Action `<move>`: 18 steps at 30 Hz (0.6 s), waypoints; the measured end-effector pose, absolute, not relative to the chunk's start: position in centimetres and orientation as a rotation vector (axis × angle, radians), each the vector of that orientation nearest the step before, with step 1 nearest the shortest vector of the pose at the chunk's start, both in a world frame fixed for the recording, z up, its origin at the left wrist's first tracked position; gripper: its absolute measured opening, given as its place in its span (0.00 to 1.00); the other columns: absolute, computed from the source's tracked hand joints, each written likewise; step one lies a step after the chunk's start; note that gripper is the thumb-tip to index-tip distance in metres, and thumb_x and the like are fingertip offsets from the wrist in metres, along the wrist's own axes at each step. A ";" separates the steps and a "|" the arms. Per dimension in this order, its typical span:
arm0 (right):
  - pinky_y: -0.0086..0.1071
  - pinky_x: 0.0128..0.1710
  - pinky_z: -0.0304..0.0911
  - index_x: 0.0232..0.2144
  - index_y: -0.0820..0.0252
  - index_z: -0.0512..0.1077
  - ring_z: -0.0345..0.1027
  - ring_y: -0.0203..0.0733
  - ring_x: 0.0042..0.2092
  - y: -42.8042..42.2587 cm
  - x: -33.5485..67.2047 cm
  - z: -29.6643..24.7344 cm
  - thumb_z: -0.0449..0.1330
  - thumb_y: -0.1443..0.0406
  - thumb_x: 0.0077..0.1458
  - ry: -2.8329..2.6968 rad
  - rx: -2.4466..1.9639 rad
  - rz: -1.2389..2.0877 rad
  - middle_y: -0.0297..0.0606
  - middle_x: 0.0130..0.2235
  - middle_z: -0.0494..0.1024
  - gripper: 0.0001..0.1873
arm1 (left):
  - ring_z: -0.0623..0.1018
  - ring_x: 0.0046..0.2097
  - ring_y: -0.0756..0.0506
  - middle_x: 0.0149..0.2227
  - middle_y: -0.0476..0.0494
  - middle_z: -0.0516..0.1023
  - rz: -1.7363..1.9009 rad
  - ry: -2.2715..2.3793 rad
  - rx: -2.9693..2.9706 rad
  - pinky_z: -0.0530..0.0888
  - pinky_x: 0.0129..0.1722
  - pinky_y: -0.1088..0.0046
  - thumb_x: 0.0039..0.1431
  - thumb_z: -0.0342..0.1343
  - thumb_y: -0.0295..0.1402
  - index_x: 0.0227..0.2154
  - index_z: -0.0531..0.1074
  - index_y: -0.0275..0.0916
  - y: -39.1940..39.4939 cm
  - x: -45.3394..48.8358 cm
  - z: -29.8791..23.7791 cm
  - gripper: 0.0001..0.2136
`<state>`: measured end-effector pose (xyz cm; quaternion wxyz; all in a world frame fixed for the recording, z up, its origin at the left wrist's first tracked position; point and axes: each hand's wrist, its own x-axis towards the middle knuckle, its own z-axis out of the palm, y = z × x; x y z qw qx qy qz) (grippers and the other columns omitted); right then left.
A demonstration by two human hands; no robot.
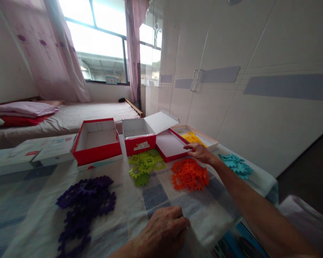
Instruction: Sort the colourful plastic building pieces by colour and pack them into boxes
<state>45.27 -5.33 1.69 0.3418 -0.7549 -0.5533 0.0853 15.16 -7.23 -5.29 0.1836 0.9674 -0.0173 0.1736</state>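
My right hand (pixel 200 152) reaches forward, its fingers closed at the right edge of a shallow red box lid (pixel 173 142) with a white inside. Near the front of the table, my left hand (pixel 165 229) rests with curled fingers; nothing shows sticking out of it. Just below my right hand lies a pile of orange gear-shaped plastic pieces (pixel 190 174). Lime green pieces (pixel 145 166) lie left of it, in front of an open red box (pixel 140 143) with its white flap raised. Yellow pieces (pixel 193 138) sit in a pale tray (pixel 212 144) behind the lid.
Dark purple gear pieces (pixel 88 200) spread over the checked tablecloth (pixel 154 197) at left. Turquoise pieces (pixel 236 165) lie near the right edge. An open red box (pixel 97 143) and a white flat box (pixel 54 147) stand at back left. Beyond are a bed (pixel 97 111) and wardrobe (pixel 218 46).
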 end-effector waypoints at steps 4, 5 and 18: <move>0.33 0.49 0.61 0.41 0.58 0.76 0.69 0.42 0.46 -4.9 43.0 2.0 0.56 0.72 0.46 -1.976 -2.132 0.078 0.39 0.44 0.78 0.19 | 0.73 0.33 0.49 0.31 0.48 0.73 0.496 -0.042 2.732 0.65 0.32 0.75 0.58 0.49 0.26 0.34 0.71 0.40 -7.3 15.1 -4.9 0.07; 0.33 0.49 0.61 0.42 0.58 0.76 0.69 0.43 0.46 -4.7 42.6 1.9 0.56 0.72 0.46 -2.006 -2.159 0.041 0.40 0.44 0.78 0.19 | 0.73 0.33 0.49 0.31 0.48 0.73 0.502 -0.042 2.733 0.65 0.31 0.75 0.58 0.49 0.26 0.34 0.71 0.40 -7.3 15.1 -4.9 0.07; 0.25 0.36 0.60 0.33 0.61 0.72 0.69 0.36 0.36 -2.2 42.1 0.3 0.52 0.72 0.53 -2.061 -2.182 -0.147 0.40 0.36 0.76 0.09 | 0.71 0.30 0.50 0.30 0.49 0.71 0.540 -0.059 2.784 0.64 0.28 0.75 0.54 0.52 0.25 0.31 0.69 0.40 -7.1 15.4 -6.1 0.04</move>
